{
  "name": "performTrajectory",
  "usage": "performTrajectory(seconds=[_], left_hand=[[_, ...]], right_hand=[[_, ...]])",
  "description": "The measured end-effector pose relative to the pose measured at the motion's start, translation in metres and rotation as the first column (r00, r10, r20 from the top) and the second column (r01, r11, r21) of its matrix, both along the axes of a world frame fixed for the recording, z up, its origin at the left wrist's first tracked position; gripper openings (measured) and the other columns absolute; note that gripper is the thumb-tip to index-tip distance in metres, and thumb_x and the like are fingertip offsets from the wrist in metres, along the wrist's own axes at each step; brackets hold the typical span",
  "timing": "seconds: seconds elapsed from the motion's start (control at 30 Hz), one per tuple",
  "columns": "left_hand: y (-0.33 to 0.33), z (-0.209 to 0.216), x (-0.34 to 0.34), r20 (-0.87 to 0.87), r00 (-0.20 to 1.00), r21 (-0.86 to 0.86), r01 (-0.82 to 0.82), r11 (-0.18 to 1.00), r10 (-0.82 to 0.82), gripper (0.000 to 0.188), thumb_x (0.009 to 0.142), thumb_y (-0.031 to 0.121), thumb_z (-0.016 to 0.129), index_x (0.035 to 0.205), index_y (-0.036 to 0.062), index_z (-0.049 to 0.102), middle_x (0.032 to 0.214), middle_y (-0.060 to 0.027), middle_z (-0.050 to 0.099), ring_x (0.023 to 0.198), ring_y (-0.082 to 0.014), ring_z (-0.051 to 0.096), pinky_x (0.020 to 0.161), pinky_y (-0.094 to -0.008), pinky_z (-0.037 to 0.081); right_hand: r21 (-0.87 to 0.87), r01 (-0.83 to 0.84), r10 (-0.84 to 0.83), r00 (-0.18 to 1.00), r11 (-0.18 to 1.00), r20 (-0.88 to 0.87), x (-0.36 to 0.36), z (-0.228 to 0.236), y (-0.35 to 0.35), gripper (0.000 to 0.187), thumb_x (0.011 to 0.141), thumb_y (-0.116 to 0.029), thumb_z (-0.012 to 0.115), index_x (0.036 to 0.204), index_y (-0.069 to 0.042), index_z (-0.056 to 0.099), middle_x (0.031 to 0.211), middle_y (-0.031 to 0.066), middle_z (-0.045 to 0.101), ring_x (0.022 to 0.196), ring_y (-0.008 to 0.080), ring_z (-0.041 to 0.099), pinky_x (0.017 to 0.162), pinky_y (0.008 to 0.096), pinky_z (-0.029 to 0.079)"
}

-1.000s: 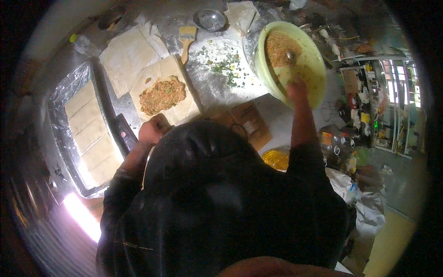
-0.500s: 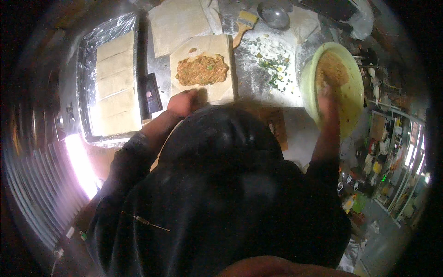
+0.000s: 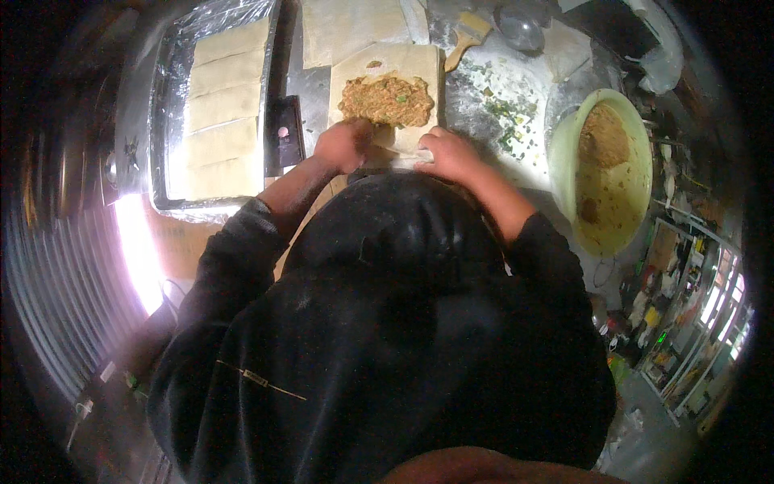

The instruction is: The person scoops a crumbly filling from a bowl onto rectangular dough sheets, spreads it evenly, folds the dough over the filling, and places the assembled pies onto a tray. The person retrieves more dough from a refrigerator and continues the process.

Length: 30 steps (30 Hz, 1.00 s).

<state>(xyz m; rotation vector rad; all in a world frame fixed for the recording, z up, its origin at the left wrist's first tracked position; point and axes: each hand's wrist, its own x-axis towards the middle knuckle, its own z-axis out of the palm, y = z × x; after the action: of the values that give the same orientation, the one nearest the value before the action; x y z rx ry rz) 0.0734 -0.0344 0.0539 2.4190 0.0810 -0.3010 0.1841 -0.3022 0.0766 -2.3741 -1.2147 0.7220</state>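
Note:
A pale dough sheet [image 3: 387, 58] lies before me on a squared stack. Across its middle spreads a reddish-brown minced filling [image 3: 385, 100] with green bits, and a small dab sits above it. My left hand [image 3: 344, 145] grips the near left edge of the sheet, fingers curled. At the near right corner my right hand [image 3: 450, 155] pinches the same edge, which is slightly lifted and bent between the two hands. Some fingertips are hidden under the dough.
At left stands a film-lined tray [image 3: 167, 173] holding several folded dough pieces [image 3: 226, 109]. A dark flat box [image 3: 285, 133] lies beside it. Flour and chopped greens [image 3: 509, 121] cover the right, near a brush [image 3: 468, 39], a metal bowl [image 3: 518, 29] and a green basin [image 3: 574, 173] of filling.
My right hand has left the basin and taken hold of the dough sheet's near right corner. My left hand has stayed at the sheet's near left edge. The whole view has shifted slightly.

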Motion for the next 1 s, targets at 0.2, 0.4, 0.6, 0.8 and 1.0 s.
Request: performTrajectory(seconds=[0.2, 0.4, 0.6, 0.8, 1.0], left_hand=[[0.005, 0.001, -0.008, -0.002, 1.000, 0.133, 0.019, 0.991, -0.019, 0.025, 0.089, 0.025, 0.066, 0.110, 0.0140, 0.060, 0.107, -0.0152, 0.068, 0.102, -0.0408, 0.066, 0.083, -0.0520, 0.054], [0.018, 0.009, -0.024, 0.085, 0.996, 0.156, 0.009, 0.988, -0.022, 0.026, 0.090, 0.028, 0.066, 0.111, 0.0135, 0.061, 0.111, -0.0151, 0.067, 0.103, -0.0404, 0.066, 0.085, -0.0520, 0.054], [0.053, 0.007, 0.043, 0.158, 0.969, 0.133, -0.211, 0.968, 0.190, 0.018, 0.096, 0.029, 0.061, 0.105, 0.0148, 0.067, 0.107, -0.0158, 0.069, 0.102, -0.0408, 0.066, 0.087, -0.0505, 0.055], [0.042, 0.006, 0.067, 0.311, 0.945, 0.324, -0.208, 0.923, 0.104, 0.035, 0.092, 0.032, 0.066, 0.119, 0.0100, 0.063, 0.125, -0.0167, 0.064, 0.116, -0.0406, 0.061, 0.098, -0.0517, 0.050], [-0.006, -0.003, 0.033, 0.332, 0.876, 0.338, 0.234, 0.912, -0.349, 0.077, 0.098, 0.048, 0.056, 0.158, 0.0046, 0.035, 0.165, -0.0172, 0.033, 0.153, -0.0357, 0.031, 0.127, -0.0539, 0.019]], right_hand=[[-0.110, 0.144, -0.135, 0.988, 0.984, 0.080, -0.004, -0.020, -0.002, 0.027, 0.088, -0.032, 0.073, 0.102, -0.010, 0.067, 0.104, 0.0140, 0.065, 0.099, 0.0375, 0.066, 0.084, 0.0506, 0.054], [-0.050, 0.228, -0.222, 0.969, 0.972, 0.108, -0.002, -0.014, 0.001, 0.018, 0.089, -0.025, 0.068, 0.098, -0.009, 0.064, 0.101, 0.0154, 0.065, 0.092, 0.0414, 0.065, 0.079, 0.0526, 0.053], [0.059, 0.436, -0.439, 0.882, 0.898, 0.168, 0.057, 0.003, 0.040, 0.018, 0.094, -0.025, 0.062, 0.099, -0.008, 0.066, 0.095, 0.0230, 0.071, 0.090, 0.0472, 0.068, 0.079, 0.0564, 0.053], [-0.033, 0.481, -0.472, 0.870, 0.876, 0.145, 0.089, -0.009, 0.058, 0.021, 0.095, -0.027, 0.067, 0.107, -0.010, 0.066, 0.106, 0.0174, 0.072, 0.099, 0.0412, 0.068, 0.084, 0.0497, 0.054], [-0.057, 0.477, -0.461, 0.869, 0.877, 0.181, 0.093, -0.017, 0.062, 0.020, 0.095, -0.026, 0.066, 0.107, -0.009, 0.065, 0.110, 0.0179, 0.071, 0.101, 0.0417, 0.067, 0.086, 0.0482, 0.054]])
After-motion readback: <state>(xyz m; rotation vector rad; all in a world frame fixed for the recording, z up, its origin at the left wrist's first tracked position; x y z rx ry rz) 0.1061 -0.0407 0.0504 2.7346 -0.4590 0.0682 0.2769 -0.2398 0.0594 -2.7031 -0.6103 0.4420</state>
